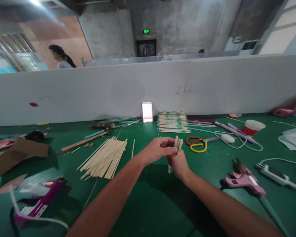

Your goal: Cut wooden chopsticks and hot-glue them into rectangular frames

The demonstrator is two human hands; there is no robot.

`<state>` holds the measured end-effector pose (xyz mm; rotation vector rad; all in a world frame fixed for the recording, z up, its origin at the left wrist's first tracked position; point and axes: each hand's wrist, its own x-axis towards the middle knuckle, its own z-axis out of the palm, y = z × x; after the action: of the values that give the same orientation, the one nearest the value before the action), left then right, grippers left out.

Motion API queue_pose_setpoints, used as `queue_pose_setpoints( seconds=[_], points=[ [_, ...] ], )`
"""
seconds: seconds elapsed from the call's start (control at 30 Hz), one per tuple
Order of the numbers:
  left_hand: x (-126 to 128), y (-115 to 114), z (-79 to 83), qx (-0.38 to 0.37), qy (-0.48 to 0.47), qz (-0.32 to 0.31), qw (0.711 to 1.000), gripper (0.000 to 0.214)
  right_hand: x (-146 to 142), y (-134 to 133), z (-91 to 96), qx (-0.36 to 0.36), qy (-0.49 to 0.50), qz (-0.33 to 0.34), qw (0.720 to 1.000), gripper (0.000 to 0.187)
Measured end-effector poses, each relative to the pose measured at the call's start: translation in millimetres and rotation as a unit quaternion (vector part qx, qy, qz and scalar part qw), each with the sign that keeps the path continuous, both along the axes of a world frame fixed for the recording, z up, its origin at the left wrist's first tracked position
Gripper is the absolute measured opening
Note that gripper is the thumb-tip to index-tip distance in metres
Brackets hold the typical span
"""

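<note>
My right hand (180, 164) is wrapped around a small bundle of wooden chopsticks (179, 142), held tilted above the table, with traces of green on them. Their tops poke out over the fist and their lower ends show beneath it. With thumb and fingers closed, my left hand (162, 147) pinches the same bundle near the top. To the left lies a loose heap of bare wooden sticks (106, 158), and one single stick (133, 148) rests beside it. Beyond my hands is a stack of chopsticks in clear wrappers with green print (173, 121).
Scissors (198, 144) with red and yellow handles lie right of my hands. A pink glue gun (245, 182) and a white power strip (276, 176) are farther right. On the left are a hammer (84, 141), cardboard (19, 154) and a purple glue gun (40, 200). A white partition (101, 92) stands behind.
</note>
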<state>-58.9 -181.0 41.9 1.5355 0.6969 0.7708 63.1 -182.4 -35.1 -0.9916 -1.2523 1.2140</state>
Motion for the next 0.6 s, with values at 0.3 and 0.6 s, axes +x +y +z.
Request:
queue_pose_setpoints(
  seconds=[0.3, 0.6],
  points=[
    [27, -5, 2.5, 0.060, 0.045, 0.096, 0.992, 0.030, 1, 4, -12.4, 0.016, -0.034, 0.011, 0.999, 0.026],
    [30, 4, 1.3, 0.076, 0.011, 0.270, 0.960, 0.040, -9, 1, -5.8, 0.017, -0.123, 0.098, 0.987, 0.030]
  ],
)
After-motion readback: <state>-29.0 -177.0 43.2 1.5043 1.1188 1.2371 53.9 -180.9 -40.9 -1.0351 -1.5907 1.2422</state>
